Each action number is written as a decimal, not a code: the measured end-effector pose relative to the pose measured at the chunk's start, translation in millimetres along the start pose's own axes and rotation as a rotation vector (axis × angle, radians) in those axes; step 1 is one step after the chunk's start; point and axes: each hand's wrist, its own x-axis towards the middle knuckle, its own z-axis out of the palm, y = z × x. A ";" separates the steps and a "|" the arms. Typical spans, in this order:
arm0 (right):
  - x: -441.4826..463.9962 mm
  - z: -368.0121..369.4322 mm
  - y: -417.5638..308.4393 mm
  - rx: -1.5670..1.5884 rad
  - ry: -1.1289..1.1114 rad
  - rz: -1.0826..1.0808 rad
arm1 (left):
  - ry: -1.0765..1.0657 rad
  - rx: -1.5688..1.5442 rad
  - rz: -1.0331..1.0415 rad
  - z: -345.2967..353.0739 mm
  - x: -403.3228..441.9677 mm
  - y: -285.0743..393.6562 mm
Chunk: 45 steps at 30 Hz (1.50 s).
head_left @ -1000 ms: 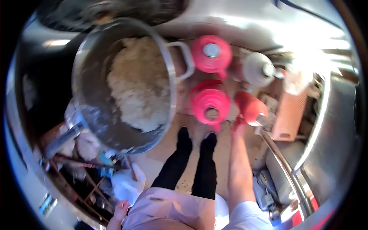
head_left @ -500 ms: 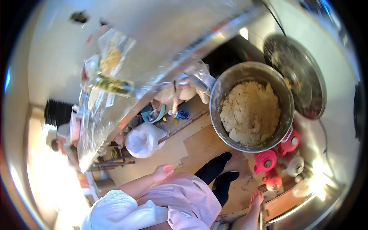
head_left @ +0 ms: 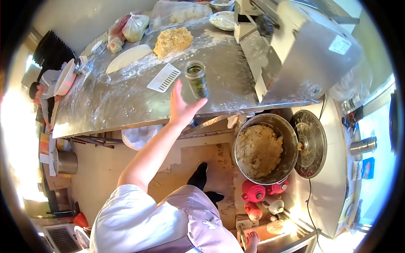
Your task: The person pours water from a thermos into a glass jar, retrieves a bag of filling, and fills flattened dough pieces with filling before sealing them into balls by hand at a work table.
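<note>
**Left hand spread beside the jar, grip not yet made**

On my head feed, the bare left hand (head_left: pixel 182 110) is stretched over the floured grey metal table (head_left: pixel 139 95), thumb spread wide from the fingers. The clear glass jar with dark green contents (head_left: pixel 197 80) stands near the table's front edge, just beyond the gap between thumb and fingers. The thumb overlaps its lower end in my view; I cannot tell whether skin meets glass.

I judge the step in hand to be a reach for the jar. As I read it, a grip calls for bringing the palm in to the glass, then closing thumb and fingers from opposite sides. I would mind the white slotted plastic scraper (head_left: pixel 164 78), which lies flat just left of the jar, near the fingertips. The rough yellowish lump of dough (head_left: pixel 173 42) sits farther back, clear of that path.

The right hand (head_left: pixel 253 238) hangs low by the orange slatted panel (head_left: pixel 265 232); its finger pose is too small for me to tell.
</note>
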 end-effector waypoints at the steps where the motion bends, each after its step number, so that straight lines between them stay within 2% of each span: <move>1: -8.9 2.5 3.4 -0.029 0.013 -0.020 | -0.011 -0.022 -0.002 2.2 13.8 1.5; 4: -62.5 26.1 0.5 0.011 -0.001 0.007 | -0.004 -0.051 0.015 13.2 44.9 -3.0; 6: -95.3 48.2 7.4 -0.025 -0.051 -0.048 | -0.055 -0.210 -0.030 17.5 55.3 -5.7; 9: -27.3 22.2 96.5 0.039 -0.139 -0.143 | -0.077 -0.267 -0.027 14.1 64.8 5.2; 11: -56.3 44.3 90.8 -0.089 -0.080 -0.115 | -0.165 -0.333 -0.033 13.9 70.4 3.7; 15: -88.4 71.4 74.2 -0.214 -0.023 -0.090 | -0.188 -0.298 -0.022 6.2 71.0 9.4; 20: -105.3 84.2 55.9 -0.300 -0.010 -0.092 | -0.196 -0.308 0.095 1.7 51.2 16.2; 24: -98.8 80.1 42.5 -0.352 -0.027 -0.107 | -0.248 -0.292 0.114 -2.2 22.4 22.0; 30: -72.0 50.9 20.5 -0.444 -0.070 -0.154 | -0.211 -0.239 0.163 -13.5 -29.9 40.7; 33: -52.8 33.5 1.3 -0.474 -0.100 -0.181 | -0.213 -0.294 0.042 -22.4 -63.4 48.4; 36: -28.7 23.7 -17.3 -0.351 -0.156 -0.126 | -0.135 -0.295 0.036 -36.9 -98.1 58.2; 39: -7.8 3.9 -46.2 -0.448 -0.173 -0.169 | -0.068 -0.270 -0.030 -58.8 -136.2 64.7; 40: 38.5 -19.4 -39.3 -0.427 -0.258 -0.159 | -0.046 -0.253 -0.052 -68.6 -148.3 67.0; 43: 46.2 -26.0 -78.3 -0.632 -0.162 -0.117 | 0.046 -0.234 -0.075 -100.6 -183.1 68.8; 45: 52.3 -20.9 -93.4 -0.638 -0.142 -0.133 | 0.119 -0.159 -0.065 -126.1 -204.9 65.7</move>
